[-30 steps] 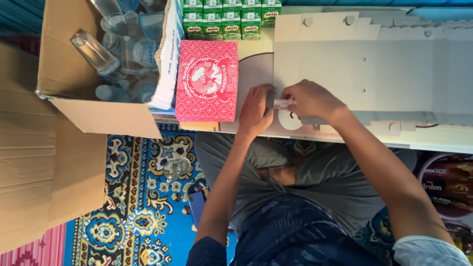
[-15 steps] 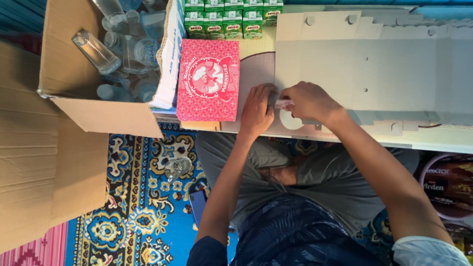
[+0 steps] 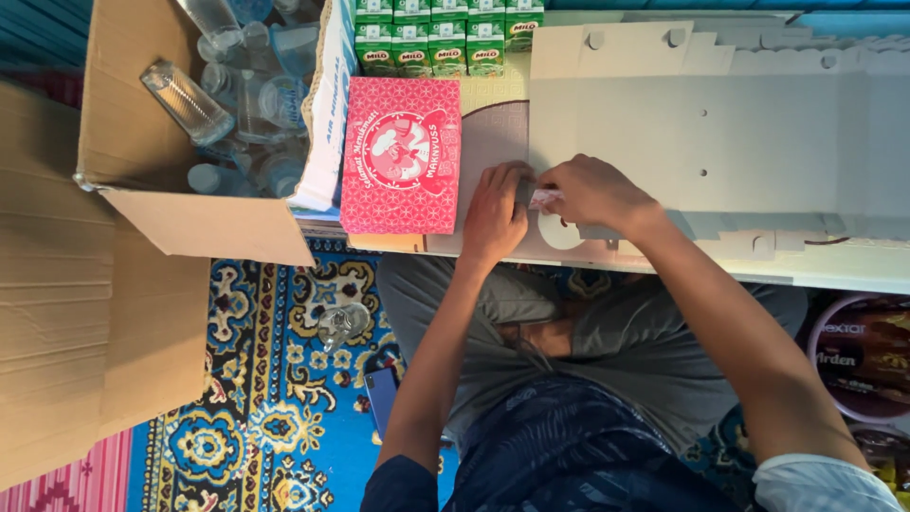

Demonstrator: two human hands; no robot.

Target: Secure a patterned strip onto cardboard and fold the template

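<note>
A large flat grey die-cut cardboard sheet (image 3: 720, 142) lies on a low table. My right hand (image 3: 592, 192) presses on the sheet's left edge and pinches a small pink piece (image 3: 542, 198) there. My left hand (image 3: 495, 213) lies flat just left of it, fingertips touching the same edge. A folded red patterned box (image 3: 400, 156) sits on the table to the left of my left hand.
An open brown carton (image 3: 190, 223) with several clear plastic bottles (image 3: 187, 100) stands at the left. Green drink cartons (image 3: 436, 38) line the table's far side. A small bottle (image 3: 341, 322) and a phone (image 3: 384, 398) lie on the blue carpet. Round tins (image 3: 867, 360) sit at right.
Both hands stay at the sheet's left edge. They have shifted only slightly, fingers working at the same spot.
</note>
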